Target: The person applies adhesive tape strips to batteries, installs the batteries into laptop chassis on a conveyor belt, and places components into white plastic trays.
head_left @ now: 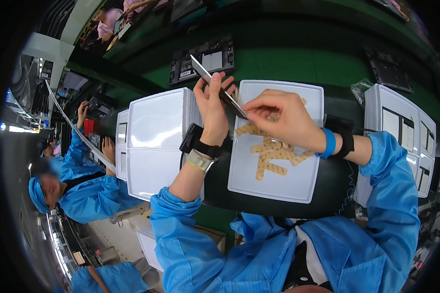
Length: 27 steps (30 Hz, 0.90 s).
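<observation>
My left hand [213,105] grips a thin, flat rectangular panel [201,69], silvery on one face and dark along its lower part. The panel is tilted, its near end pointing toward my right hand [284,117]. The fingers of that hand are pinched together at the panel's near end; what is between them, if anything, is too small to make out. Below both hands lies a white tray [274,191] with several tan strips [276,169] bearing small green marks, loosely heaped. My right hand hides part of the heap.
Stacked white trays [156,119] stand to the left. Another stack [395,100] at the right holds white and black flat pieces. Dark device housings [226,51] lie on the green surface [278,63] beyond. A co-worker in blue [95,195] sits at the left, hands over similar parts.
</observation>
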Tool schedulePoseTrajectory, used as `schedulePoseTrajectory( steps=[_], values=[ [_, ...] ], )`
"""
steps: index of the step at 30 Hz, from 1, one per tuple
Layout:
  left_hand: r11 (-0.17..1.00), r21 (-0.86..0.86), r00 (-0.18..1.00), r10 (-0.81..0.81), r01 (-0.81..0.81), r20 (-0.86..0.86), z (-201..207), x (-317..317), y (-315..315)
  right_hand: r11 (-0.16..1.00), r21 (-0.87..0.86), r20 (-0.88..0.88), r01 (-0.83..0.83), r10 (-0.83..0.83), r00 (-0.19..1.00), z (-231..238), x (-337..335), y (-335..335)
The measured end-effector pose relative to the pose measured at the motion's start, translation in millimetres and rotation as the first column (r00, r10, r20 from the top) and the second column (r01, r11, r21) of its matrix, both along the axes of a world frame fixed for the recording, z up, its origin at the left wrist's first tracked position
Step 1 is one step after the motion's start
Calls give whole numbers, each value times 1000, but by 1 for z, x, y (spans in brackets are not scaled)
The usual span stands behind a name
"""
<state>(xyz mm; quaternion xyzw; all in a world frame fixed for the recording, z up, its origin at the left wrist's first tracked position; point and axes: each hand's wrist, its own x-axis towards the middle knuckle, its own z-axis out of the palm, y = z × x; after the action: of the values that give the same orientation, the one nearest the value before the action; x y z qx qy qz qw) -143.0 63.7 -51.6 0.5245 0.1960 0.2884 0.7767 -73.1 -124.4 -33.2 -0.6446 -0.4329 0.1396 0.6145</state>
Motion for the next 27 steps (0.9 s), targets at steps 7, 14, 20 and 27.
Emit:
schedulePoseTrajectory(
  steps=[7, 14, 20, 27],
  values=[
    [997, 67, 999, 32, -30, -23, -4, 5, -12, 993, -100, -207, -58, 37, 978, -7, 3, 1],
    [966, -241, 992, -66, 91, 108, 15, 0, 1, 999, -46, 234, 24, -13, 972, 18, 33, -6],
    [951, -291, 993, -81, 104, 88, 16, -7, 11, 994, -113, 517, -6, 64, 853, 36, 29, -42],
    [962, -254, 994, -85, 102, 75, 4, -8, 19, 888, -452, 456, 89, 144, 878, 57, 78, -97]
  ],
)
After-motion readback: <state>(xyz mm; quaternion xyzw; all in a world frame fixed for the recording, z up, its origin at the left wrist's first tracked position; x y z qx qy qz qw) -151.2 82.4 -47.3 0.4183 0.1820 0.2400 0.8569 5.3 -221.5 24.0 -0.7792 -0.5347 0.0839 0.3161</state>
